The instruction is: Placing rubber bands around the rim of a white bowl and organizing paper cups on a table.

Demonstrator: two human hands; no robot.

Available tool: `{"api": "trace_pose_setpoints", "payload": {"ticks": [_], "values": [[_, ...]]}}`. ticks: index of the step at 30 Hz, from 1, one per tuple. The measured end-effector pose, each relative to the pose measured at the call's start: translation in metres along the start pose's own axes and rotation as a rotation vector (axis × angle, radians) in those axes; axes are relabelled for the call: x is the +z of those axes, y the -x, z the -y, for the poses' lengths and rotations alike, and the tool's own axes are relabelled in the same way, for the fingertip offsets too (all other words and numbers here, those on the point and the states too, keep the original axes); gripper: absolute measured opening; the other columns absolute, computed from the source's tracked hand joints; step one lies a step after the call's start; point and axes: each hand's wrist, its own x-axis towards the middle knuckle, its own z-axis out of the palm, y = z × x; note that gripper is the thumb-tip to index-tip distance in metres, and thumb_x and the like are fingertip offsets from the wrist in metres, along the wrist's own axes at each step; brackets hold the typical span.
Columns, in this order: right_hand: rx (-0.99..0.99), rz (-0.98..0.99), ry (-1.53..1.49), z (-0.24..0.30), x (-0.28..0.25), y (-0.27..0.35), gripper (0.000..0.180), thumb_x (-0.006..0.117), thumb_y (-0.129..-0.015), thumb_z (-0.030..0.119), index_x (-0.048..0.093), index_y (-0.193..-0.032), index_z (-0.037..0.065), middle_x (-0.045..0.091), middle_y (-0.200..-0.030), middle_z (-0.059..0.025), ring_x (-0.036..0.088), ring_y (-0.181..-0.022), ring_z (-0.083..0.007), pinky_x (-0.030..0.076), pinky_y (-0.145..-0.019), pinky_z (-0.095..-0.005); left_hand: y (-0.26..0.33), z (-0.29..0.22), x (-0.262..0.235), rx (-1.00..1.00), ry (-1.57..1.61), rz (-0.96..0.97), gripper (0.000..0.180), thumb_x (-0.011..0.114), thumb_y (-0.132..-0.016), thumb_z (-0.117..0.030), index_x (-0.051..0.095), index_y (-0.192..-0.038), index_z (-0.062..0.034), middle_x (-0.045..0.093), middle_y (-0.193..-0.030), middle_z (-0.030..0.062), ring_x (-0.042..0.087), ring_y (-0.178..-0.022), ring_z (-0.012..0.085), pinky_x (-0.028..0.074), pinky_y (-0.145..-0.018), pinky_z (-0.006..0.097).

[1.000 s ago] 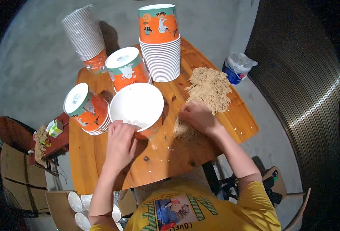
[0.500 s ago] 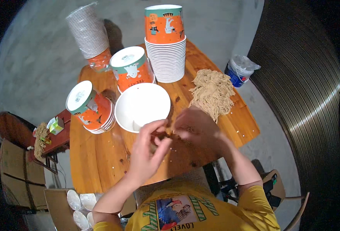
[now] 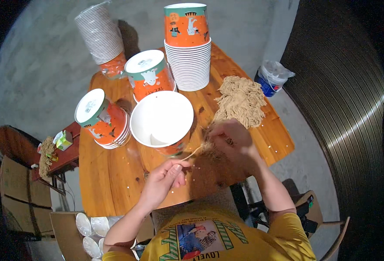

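Observation:
My left hand (image 3: 163, 177) is closed in a pinch on one end of a tan cord (image 3: 193, 153). The cord slants up and right to my right hand (image 3: 232, 138), whose bent fingers close on its other end; these fingertips are partly shadowed. Just beyond my hands an open paper bucket (image 3: 162, 115) shows its white inside, its rim tilted toward me. A heap of tan cords (image 3: 240, 102) lies behind my right hand on the wooden table (image 3: 113, 182).
Upside-down orange and green buckets (image 3: 102, 119) stand at left, others (image 3: 148, 76) behind the open one. A tall bucket stack (image 3: 187, 65) rises at the back, a wrapped stack (image 3: 99, 35) leans far left. A blue pail (image 3: 270, 80) sits beyond the right edge. White cups (image 3: 87, 235) fill a box below.
My hands have moved apart, the left down and left, the right slightly up and right. The cord between them now shows stretched out.

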Motion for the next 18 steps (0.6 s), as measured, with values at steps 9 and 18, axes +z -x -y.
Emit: {"api": "trace_pose_setpoints", "payload": {"ticks": [9, 18], "values": [[0.012, 0.029, -0.090, -0.005, 0.017, 0.008, 0.009, 0.067, -0.079, 0.009, 0.061, -0.083, 0.004, 0.060, -0.082, -0.0081, 0.058, -0.081, -0.0250, 0.046, -0.075, -0.0347, -0.005, 0.006, 0.005, 0.458, -0.586, -0.321, 0.022, 0.052, -0.094, -0.015, 0.055, -0.113, -0.0039, 0.053, -0.085, 0.0041, 0.049, -0.071, 0.0100, 0.043, -0.066, 0.023], [-0.042, 0.000, -0.117, 0.009, 0.018, 0.005, 0.008, 0.068, -0.079, 0.009, 0.062, -0.081, 0.004, 0.059, -0.079, -0.0082, 0.058, -0.076, -0.0260, 0.047, -0.069, -0.0339, -0.029, -0.005, 0.026, 0.118, 0.219, -0.037, 0.014, 0.049, -0.097, -0.015, 0.055, -0.104, -0.0058, 0.055, -0.074, -0.0051, 0.048, -0.062, 0.0014, 0.037, -0.053, 0.017]]}}
